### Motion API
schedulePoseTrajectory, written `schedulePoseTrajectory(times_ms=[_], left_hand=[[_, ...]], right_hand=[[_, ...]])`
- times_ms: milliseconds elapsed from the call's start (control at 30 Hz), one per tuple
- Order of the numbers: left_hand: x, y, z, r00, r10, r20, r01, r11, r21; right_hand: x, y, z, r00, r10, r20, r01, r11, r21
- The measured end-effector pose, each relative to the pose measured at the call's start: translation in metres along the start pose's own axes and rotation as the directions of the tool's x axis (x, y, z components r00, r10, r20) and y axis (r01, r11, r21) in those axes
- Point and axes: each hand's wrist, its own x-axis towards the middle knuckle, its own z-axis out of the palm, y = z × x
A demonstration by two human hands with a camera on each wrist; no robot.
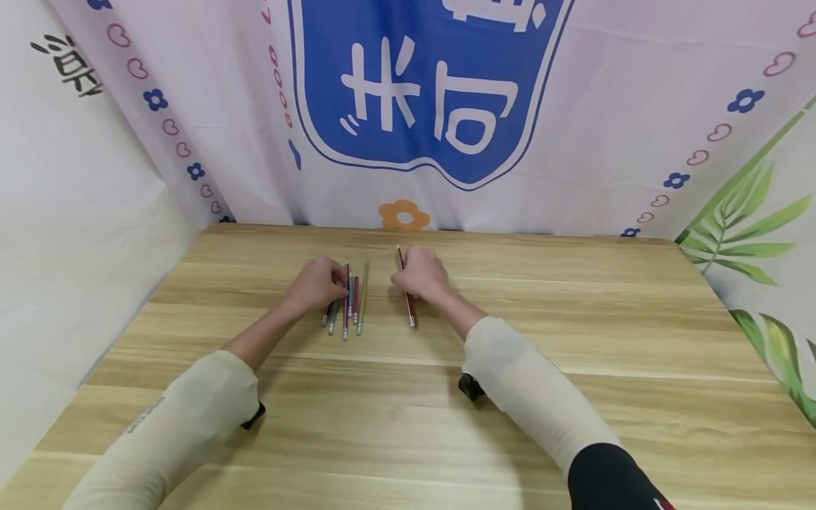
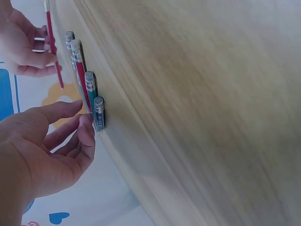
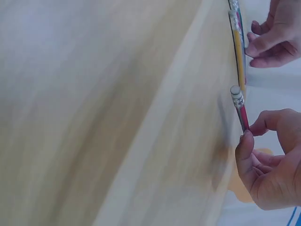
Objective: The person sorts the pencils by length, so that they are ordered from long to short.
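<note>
One red eraser-tipped pencil (image 1: 410,307) was pinched in my right hand (image 1: 422,273). Assorted pencils (image 1: 350,297) lay at its nine o'clock; beside them, my left hand (image 1: 321,283) had fingertips apart.

Pencil cluster (image 1: 355,299) on table (image 1: 382,425), left of single pencil (image 1: 410,309); curtain (image 1: 414,159) behind.

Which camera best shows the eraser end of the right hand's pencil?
The right wrist view: the eraser end is large and uncovered there. Head shows it small; left wrist catches it at the top edge.
</note>
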Motion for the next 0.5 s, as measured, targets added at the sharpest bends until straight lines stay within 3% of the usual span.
schedulePoseTrajectory(times_ms=[333,500], left_hand=[[0.0,0.0,0.001,1.0,-0.006,-0.016,0.006,1.0,0.011],[0.002,0.003,0.002,1.0,0.0,-0.021,0.001,1.0,0.025]], right_hand=[[-0.012,0.024,-0.029,0.996,-0.057,-0.065,0.058,0.998,0.012],[-0.02,0.038,-0.044,0.997,-0.034,-0.073,0.036,0.999,0.022]])
